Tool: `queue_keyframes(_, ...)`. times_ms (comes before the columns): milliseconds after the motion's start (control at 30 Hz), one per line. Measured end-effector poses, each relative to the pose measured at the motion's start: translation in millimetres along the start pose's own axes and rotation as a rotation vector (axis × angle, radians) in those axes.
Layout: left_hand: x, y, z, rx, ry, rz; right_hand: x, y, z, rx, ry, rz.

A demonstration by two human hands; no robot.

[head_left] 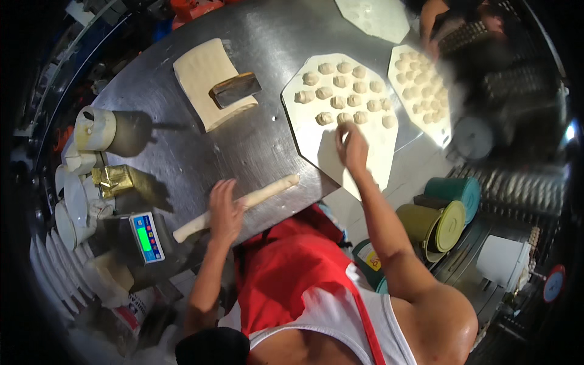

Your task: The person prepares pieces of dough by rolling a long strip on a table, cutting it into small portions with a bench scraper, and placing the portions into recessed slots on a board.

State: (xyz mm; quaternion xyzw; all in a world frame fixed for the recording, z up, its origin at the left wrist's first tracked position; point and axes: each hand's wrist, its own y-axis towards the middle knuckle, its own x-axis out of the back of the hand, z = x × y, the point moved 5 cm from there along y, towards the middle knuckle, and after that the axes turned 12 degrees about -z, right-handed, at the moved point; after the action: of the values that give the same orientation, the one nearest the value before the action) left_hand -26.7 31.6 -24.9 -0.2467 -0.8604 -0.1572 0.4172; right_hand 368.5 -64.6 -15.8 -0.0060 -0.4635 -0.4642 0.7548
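Observation:
A long dough roll (267,192) lies on the metal table near its front edge. My left hand (225,210) rests across it, fingers stretched out past the roll. To the right, my right hand (353,146) is over a white board (316,137), its thumb and fingers curled into a pinch. The fingertips are at a small dough piece (345,118) in the front row; the hand partly hides their contact. Several more dough pieces (338,102) sit in rows on the board. A folded dough sheet (204,70) lies farther back, a broad-bladed dough cutter (236,90) on top.
A digital scale (147,237) stands left of the roll, near a gold packet (114,181) and a white container (95,129). A second board (443,132) of dough pieces is at far right, near another person's arm (429,24). Lidded buckets (450,226) stand beyond my right arm.

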Motion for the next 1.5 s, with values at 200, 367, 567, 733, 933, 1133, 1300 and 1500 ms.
queue_keyframes(200,-100.2,20.5,-93.7,-0.043,0.146,0.164,-52.5,51.5,-6.1,0.141,0.052,0.241)
queue_keyframes(367,-93.9,31.5,-55.5,0.237,-0.037,0.159,-48.2,59.0,-0.6,0.048,0.161,0.281)
queue_keyframes(567,-50.6,31.6,-52.8,0.385,-0.449,0.215,-33.6,-39.7,86.7,-0.088,0.633,0.649)
queue_keyframes(733,-8.6,27.1,-38.4,0.276,-0.4,0.295,-17.9,-74.0,172.9,-0.119,0.766,0.854)
queue_keyframes(933,34.2,46.3,-79.8,-0.042,-0.239,0.45,5.3,-68.4,186.0,-0.123,0.516,0.654)
queue_keyframes(1133,44.6,80.8,-151.9,-0.244,-0.118,0.326,22.5,-39.5,185.4,-0.215,0.466,0.369)
queue_keyframes(1300,-65.8,104.3,-37.5,-0.406,-0.037,0.117,14.9,-82.9,248.9,0.024,0.587,0.524)
queue_keyframes(1500,-65.9,87.0,-45.9,0.19,-0.048,0.378,-19.4,-34.8,112.5,-0.083,0.274,0.442)
